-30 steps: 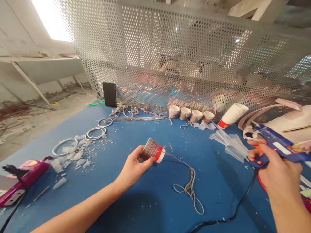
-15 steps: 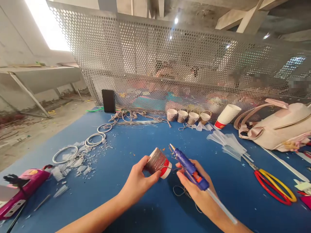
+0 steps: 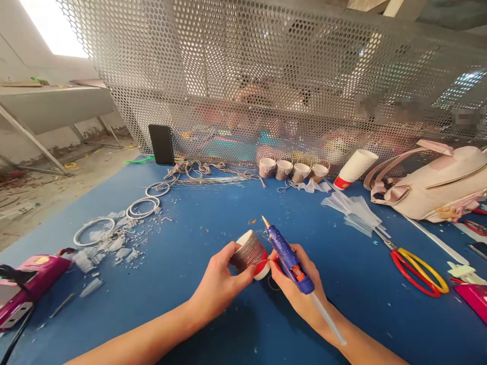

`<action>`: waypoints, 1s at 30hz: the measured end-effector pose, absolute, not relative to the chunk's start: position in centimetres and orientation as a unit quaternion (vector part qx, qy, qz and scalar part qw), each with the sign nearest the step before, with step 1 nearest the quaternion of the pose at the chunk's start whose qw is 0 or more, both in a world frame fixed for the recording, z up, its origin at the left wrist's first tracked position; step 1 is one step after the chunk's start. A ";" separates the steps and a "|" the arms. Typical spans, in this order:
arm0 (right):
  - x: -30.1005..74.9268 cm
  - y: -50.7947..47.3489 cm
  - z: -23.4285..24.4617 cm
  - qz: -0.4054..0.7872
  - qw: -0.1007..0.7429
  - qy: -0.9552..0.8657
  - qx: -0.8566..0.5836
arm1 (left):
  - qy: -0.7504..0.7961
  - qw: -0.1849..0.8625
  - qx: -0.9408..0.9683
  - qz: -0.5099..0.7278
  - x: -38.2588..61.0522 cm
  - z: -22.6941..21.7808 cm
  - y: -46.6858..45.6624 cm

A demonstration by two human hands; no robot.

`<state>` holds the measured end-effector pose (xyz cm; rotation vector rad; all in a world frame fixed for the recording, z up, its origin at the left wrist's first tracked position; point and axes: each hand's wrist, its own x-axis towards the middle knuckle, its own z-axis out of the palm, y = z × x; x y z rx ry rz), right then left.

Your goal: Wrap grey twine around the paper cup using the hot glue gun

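Note:
A paper cup (image 3: 249, 252) lies tilted in my left hand (image 3: 220, 279), thumb on its near side and fingers around the far side. Grey-brown cord is wound around much of the cup; a red band and white rim still show at its right end. My right hand (image 3: 300, 284) is closed around a blue glue gun (image 3: 287, 254), its nozzle pointing up and away, a clear glue stick (image 3: 329, 319) jutting from the back. The right thumb and fingertip pinch the cord close to the cup's red band. A loop of cord shows faintly below the cup.
Several cord-wrapped cups (image 3: 284, 170) line the perforated metal screen (image 3: 213, 66). Right of them are stacked paper cups (image 3: 356, 168), clear strips (image 3: 359, 215), scissors (image 3: 420, 274) and a pink bag (image 3: 445, 182). At left are white rings (image 3: 142, 208), plastic scraps (image 3: 117, 246), a phone (image 3: 161, 145) and a magenta power strip (image 3: 38, 284).
My right hand has moved left toward the cup, its fingertips now beside the red band. The cup is still in my left hand. The camera view has tipped downward.

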<state>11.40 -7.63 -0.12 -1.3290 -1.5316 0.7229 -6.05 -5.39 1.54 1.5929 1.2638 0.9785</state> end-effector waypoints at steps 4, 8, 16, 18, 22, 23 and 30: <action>10.7 -8.8 1.0 0.311 0.503 -0.624 -0.511 | 0.513 0.378 0.648 0.417 -6.1 1.1 -5.3; 10.9 -10.1 2.0 0.286 0.499 -0.678 -0.459 | 0.510 0.384 0.650 0.412 -6.3 0.5 -5.2; 13.3 -9.8 2.7 0.259 0.436 -0.626 -0.592 | 0.511 0.355 0.643 0.446 -7.1 0.5 -4.0; 13.3 -9.5 2.6 0.271 0.401 -0.642 -0.595 | 0.513 0.345 0.648 0.445 -7.3 0.2 -3.7; 13.1 -9.5 2.2 0.233 0.375 -0.682 -0.583 | 0.517 0.320 0.669 0.426 -7.4 -0.3 -3.5; 13.0 -9.5 2.1 0.222 0.373 -0.684 -0.586 | 0.518 0.313 0.675 0.422 -7.4 -0.3 -3.6; 13.3 -9.4 1.5 0.212 0.357 -0.696 -0.587 | 0.522 0.291 0.682 0.421 -7.3 0.2 -3.6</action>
